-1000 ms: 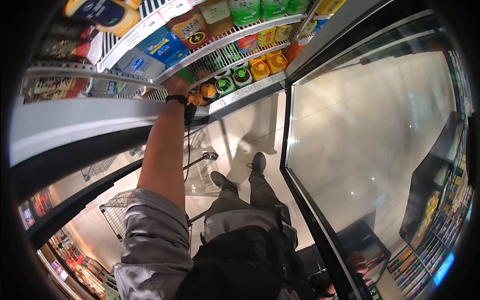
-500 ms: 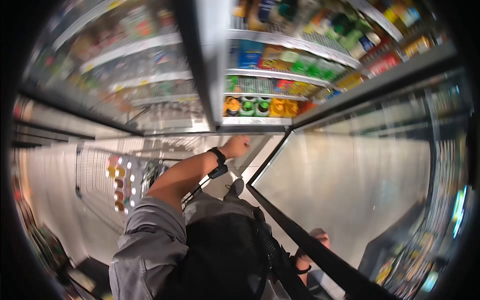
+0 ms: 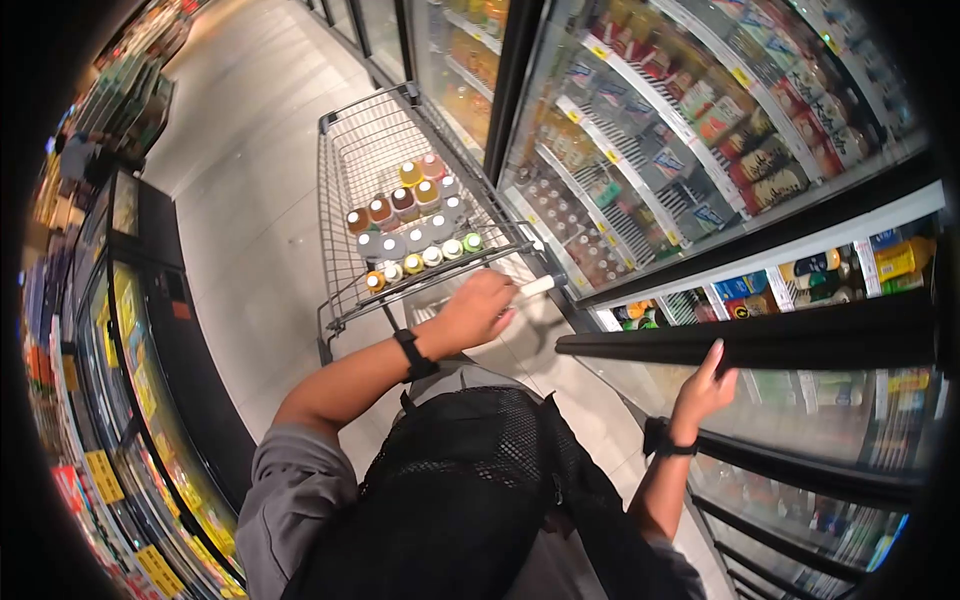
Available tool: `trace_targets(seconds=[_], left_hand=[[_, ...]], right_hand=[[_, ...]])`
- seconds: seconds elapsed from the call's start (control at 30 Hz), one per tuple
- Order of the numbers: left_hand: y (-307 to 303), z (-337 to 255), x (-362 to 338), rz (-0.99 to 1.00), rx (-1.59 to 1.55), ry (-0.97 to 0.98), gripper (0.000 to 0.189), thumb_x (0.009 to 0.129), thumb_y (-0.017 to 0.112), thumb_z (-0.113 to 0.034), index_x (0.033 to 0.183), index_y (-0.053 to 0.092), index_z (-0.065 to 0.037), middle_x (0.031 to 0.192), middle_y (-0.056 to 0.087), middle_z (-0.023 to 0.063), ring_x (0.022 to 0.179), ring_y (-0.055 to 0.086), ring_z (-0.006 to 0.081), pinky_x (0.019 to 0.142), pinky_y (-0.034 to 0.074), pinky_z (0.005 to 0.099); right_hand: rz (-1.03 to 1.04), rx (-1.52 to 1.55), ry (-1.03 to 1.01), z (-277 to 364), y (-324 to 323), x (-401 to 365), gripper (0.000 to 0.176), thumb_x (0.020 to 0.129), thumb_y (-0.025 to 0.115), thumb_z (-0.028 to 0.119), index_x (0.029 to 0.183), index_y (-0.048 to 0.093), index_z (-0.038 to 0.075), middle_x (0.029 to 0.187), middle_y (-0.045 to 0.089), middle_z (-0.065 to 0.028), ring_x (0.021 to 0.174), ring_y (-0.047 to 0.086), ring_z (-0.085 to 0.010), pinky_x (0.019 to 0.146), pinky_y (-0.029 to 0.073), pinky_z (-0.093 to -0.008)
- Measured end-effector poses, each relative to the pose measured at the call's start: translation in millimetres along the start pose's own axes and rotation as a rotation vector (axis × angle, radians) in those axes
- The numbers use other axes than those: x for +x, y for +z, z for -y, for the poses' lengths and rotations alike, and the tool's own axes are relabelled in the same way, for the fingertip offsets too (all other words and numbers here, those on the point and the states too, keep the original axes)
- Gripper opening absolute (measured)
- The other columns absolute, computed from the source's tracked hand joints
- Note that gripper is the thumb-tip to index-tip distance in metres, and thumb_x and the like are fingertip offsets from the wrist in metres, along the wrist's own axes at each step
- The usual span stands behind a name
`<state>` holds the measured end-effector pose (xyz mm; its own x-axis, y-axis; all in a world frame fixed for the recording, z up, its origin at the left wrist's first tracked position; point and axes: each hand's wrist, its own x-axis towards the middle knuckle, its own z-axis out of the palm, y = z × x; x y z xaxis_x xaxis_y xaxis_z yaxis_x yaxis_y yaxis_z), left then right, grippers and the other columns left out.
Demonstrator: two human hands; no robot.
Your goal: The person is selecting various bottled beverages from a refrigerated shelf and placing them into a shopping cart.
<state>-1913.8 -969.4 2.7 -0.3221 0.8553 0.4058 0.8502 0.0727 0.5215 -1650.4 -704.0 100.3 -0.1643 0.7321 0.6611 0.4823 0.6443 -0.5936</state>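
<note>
The left hand [image 3: 480,306] is curled shut over the cart handle [image 3: 536,287] of the wire trolley [image 3: 345,150], whose basket holds rows of capped bottles [image 3: 410,232]; the right hand [image 3: 703,388] lies against the dark edge of the fridge door [image 3: 800,345] — fingers straight, not gripping.

So the left arm [image 3: 345,385] is stretching forward and a bit to the right, elbow only slightly bent, forearm bare. The left hand [image 3: 478,308] is curling into a loose fist, knuckles up, fingers wrapping down and away from the camera. The right arm [image 3: 655,495] is bending sharply at the elbow and tucking in close to the body, forearm pointing up and forward. The right hand [image 3: 703,388] is reaching up with the fingers straight and held together, back of the hand facing the camera.
</note>
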Motion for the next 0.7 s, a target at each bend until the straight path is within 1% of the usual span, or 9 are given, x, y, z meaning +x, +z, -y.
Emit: trace_targets(seconds=[0.07, 0.13, 0.17, 0.23, 0.33, 0.43, 0.6, 0.67, 0.7], left_hand=[[-15.7, 3.4, -39.1, -0.053, 0.070, -0.099, 0.040, 0.081, 0.070, -0.021, 0.114, 0.058, -0.002, 0.104, 0.060, 0.0156, 0.103, 0.056, 0.0366, 0.091, 0.046, 0.0448], [-25.7, -0.3, -69.4, 0.003, 0.148, -0.367, 0.043, 0.081, 0.072, -0.023, 0.115, 0.056, -0.002, 0.106, 0.060, 0.0165, 0.103, 0.057, 0.0361, 0.090, 0.047, 0.0442], [-25.6, 1.4, -84.9, -0.004, 0.154, -0.385, 0.043, 0.081, 0.072, -0.023, 0.115, 0.056, -0.002, 0.106, 0.060, 0.0165, 0.103, 0.057, 0.0361, 0.090, 0.047, 0.0442], [-19.5, 9.3, -109.1, 0.201, 0.149, -0.660, 0.040, 0.082, 0.073, -0.029, 0.109, 0.060, -0.003, 0.094, 0.064, 0.0165, 0.091, 0.063, 0.0357, 0.081, 0.051, 0.0452], [-17.8, 14.9, -104.9, 0.393, 0.229, -0.780, 0.040, 0.083, 0.071, -0.038, 0.102, 0.063, -0.004, 0.078, 0.066, 0.0160, 0.075, 0.066, 0.0365, 0.072, 0.053, 0.0473], [-18.7, 19.0, -98.2, 0.384, 0.171, -0.760, 0.046, 0.083, 0.069, -0.048, 0.097, 0.066, -0.005, 0.068, 0.064, 0.0157, 0.066, 0.065, 0.0373, 0.066, 0.053, 0.0476], [-33.1, 20.5, -60.7, 0.424, -0.066, -0.756, 0.050, 0.082, 0.070, -0.050, 0.095, 0.065, -0.003, 0.074, 0.065, 0.0152, 0.070, 0.066, 0.0325, 0.067, 0.052, 0.0415], [-28.1, 27.5, -43.7, 0.140, -0.240, -0.562, 0.043, 0.083, 0.073, -0.043, 0.095, 0.064, -0.002, 0.077, 0.064, 0.0122, 0.070, 0.065, 0.0275, 0.066, 0.052, 0.0378], [-30.8, 29.9, -32.0, 0.108, -0.258, -0.525, 0.034, 0.084, 0.074, -0.034, 0.093, 0.064, -0.002, 0.077, 0.063, 0.0096, 0.068, 0.063, 0.0238, 0.065, 0.051, 0.0345]], right_hand=[[-0.012, 0.039, 0.032, -6.0, 26.6, 30.6, 0.030, 0.092, 0.069, 0.025, 0.102, 0.070, -0.003, 0.090, 0.072, -0.0159, 0.073, 0.066, -0.0220, 0.069, 0.052, -0.0345], [-0.031, 0.070, 0.001, -34.3, 52.7, 59.2, 0.038, 0.093, 0.068, 0.036, 0.104, 0.070, 0.000, 0.082, 0.071, -0.0131, 0.066, 0.063, -0.0190, 0.065, 0.052, -0.0349], [-0.053, 0.016, 0.063, -35.6, 62.0, 69.0, 0.033, 0.092, 0.069, 0.033, 0.095, 0.071, 0.000, 0.077, 0.070, -0.0118, 0.061, 0.060, -0.0195, 0.059, 0.048, -0.0340], [-0.052, -0.011, 0.031, -48.6, 73.9, 85.6, 0.036, 0.092, 0.068, 0.035, 0.091, 0.070, 0.000, 0.073, 0.068, -0.0110, 0.059, 0.058, -0.0200, 0.057, 0.046, -0.0346], [-0.080, -0.062, -0.020, -56.8, 85.7, 99.3, 0.042, 0.092, 0.068, 0.040, 0.081, 0.067, -0.001, 0.065, 0.062, -0.0091, 0.053, 0.054, -0.0208, 0.054, 0.044, -0.0360], [-0.068, -0.150, 0.044, -63.3, 89.5, 105.4, 0.043, 0.091, 0.068, 0.041, 0.080, 0.066, 0.000, 0.063, 0.061, -0.0081, 0.053, 0.052, -0.0194, 0.052, 0.043, -0.0361], [-0.076, -0.079, 0.080, -59.3, 90.6, 102.5, 0.040, 0.092, 0.068, 0.040, 0.085, 0.069, 0.000, 0.067, 0.064, -0.0070, 0.055, 0.054, -0.0152, 0.054, 0.044, -0.0343], [-0.052, -0.036, 0.197, -60.0, 92.3, 102.9, 0.040, 0.092, 0.067, 0.040, 0.091, 0.070, 0.001, 0.071, 0.067, -0.0084, 0.058, 0.056, -0.0152, 0.056, 0.046, -0.0335], [-0.048, -0.112, 0.183, -73.9, 93.0, 103.8, 0.040, 0.093, 0.067, 0.040, 0.094, 0.071, 0.000, 0.073, 0.068, -0.0095, 0.060, 0.058, -0.0159, 0.058, 0.047, -0.0330]])
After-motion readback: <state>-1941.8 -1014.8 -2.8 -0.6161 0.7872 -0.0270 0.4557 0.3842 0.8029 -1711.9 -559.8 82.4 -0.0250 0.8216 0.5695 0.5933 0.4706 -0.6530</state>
